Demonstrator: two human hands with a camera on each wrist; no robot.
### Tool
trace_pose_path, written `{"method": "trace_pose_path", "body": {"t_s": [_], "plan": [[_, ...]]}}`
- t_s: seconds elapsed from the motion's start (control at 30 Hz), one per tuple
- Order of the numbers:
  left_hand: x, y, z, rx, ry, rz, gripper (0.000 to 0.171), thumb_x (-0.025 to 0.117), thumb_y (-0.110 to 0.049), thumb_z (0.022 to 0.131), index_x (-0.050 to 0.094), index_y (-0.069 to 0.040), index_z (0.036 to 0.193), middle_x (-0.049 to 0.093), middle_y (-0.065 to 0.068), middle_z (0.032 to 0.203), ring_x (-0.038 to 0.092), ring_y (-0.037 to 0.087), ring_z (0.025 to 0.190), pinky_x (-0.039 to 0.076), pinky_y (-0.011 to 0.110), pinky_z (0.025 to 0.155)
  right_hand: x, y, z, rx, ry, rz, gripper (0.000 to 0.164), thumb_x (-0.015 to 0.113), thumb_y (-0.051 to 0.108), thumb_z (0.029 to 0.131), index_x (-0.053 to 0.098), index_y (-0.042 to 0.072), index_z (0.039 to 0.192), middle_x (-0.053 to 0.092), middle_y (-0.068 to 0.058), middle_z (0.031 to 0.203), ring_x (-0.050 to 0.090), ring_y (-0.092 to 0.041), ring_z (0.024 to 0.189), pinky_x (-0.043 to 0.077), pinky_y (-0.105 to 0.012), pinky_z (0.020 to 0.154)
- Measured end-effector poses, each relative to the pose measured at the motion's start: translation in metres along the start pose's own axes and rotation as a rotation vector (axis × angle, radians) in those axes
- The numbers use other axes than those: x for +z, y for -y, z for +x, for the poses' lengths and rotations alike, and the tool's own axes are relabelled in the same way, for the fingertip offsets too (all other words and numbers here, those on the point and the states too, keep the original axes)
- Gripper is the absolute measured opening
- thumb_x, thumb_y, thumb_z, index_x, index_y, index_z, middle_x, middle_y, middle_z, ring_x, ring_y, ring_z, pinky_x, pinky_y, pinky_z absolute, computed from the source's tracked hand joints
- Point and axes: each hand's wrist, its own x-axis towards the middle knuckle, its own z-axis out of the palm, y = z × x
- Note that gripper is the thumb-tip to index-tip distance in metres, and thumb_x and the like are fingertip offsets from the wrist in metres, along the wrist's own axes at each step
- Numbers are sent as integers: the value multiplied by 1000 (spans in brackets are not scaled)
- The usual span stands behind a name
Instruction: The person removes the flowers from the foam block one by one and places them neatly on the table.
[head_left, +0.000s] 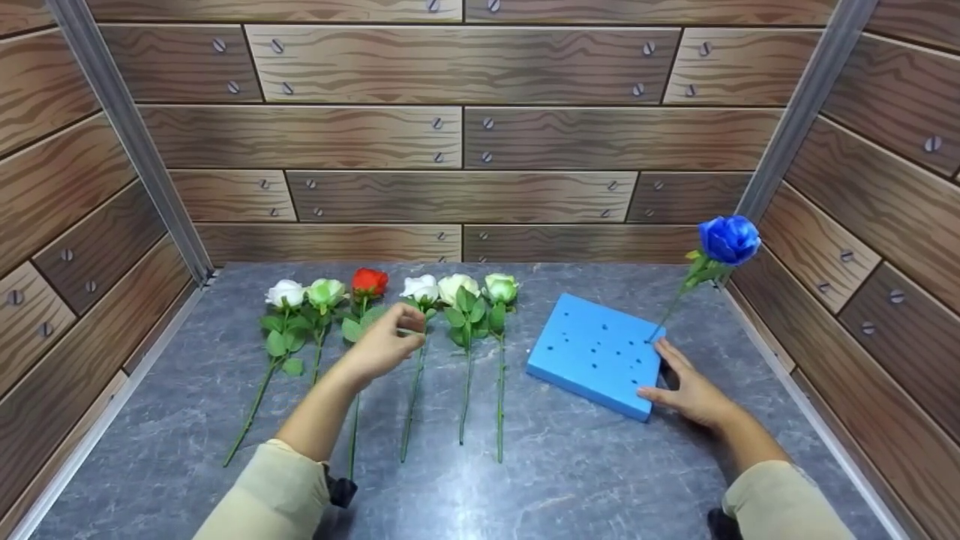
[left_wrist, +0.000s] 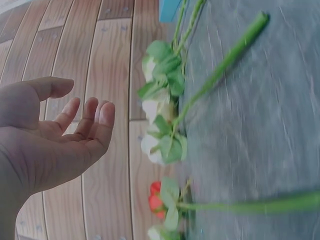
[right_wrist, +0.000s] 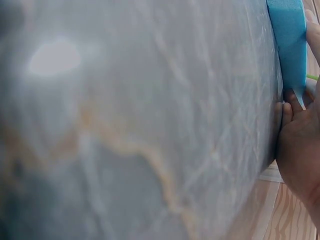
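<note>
My left hand [head_left: 386, 341] hovers over the row of roses, fingers loosely bent and holding nothing. It overlaps the stem of a white rose [head_left: 420, 289] and sits just right of a red rose [head_left: 370, 282], whose stem is partly hidden by my forearm. In the left wrist view the hand's palm [left_wrist: 60, 150] faces up beside the roses. At the right, my right hand [head_left: 694, 390] holds the near right side of a blue foam block [head_left: 577, 337] with holes in its top. A blue rose [head_left: 729, 240] stands in a hole near the block's right corner, leaning right.
Left of the red rose lie a white rose [head_left: 285, 294] and a greenish-white rose [head_left: 327, 294]. Between the left hand and the block are a cream rose [head_left: 457, 289] and another greenish-white rose [head_left: 500, 288]. Wood-patterned walls [head_left: 465, 135] enclose the grey marbled table [head_left: 570, 480].
</note>
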Motion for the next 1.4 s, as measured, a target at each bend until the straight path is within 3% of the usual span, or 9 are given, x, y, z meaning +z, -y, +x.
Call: {"method": "trace_pose_path", "body": {"t_s": [0.2,0.53,0.73,0.97,1.13,1.4], "plan": [[16,-7,6,7,22,38,26,65,-9,104,61,-9,129,67,20,139,70,26,112,62,34,92,-2,2,1,8,0,0,112,79,48,99,8,5,174,-4,-29,181,1,-62,163,12,-84,126],[43,-22,17,51,76,20,29,65,-6,101,61,-7,129,68,19,137,69,32,122,63,38,96,-8,5,2,-7,-3,3,110,79,44,99,10,5,174,-2,-28,181,2,-61,163,15,-84,126],[70,-24,19,91,111,49,30,65,-7,101,62,-5,131,69,19,137,69,31,119,63,37,94,-9,3,2,-13,-10,2,109,80,43,98,12,4,174,-1,-28,181,2,-61,164,15,-84,127],[102,-29,18,95,190,5,28,62,-7,103,60,-9,131,65,20,142,64,38,131,62,45,104,-5,0,1,4,-7,29,111,80,46,98,9,6,175,-4,-27,181,-1,-60,164,11,-83,128],[128,-37,21,105,178,-10,31,63,-4,101,60,-8,132,67,15,139,66,36,128,63,43,103,-3,-1,-1,14,-13,39,111,80,46,98,9,7,175,-4,-26,182,-1,-59,165,10,-83,128],[158,-46,26,122,177,-46,31,62,-5,104,59,-12,134,64,18,144,66,30,124,61,42,100,0,2,-3,2,-7,37,110,80,44,99,10,5,174,-3,-27,181,0,-59,165,12,-82,128]]}}
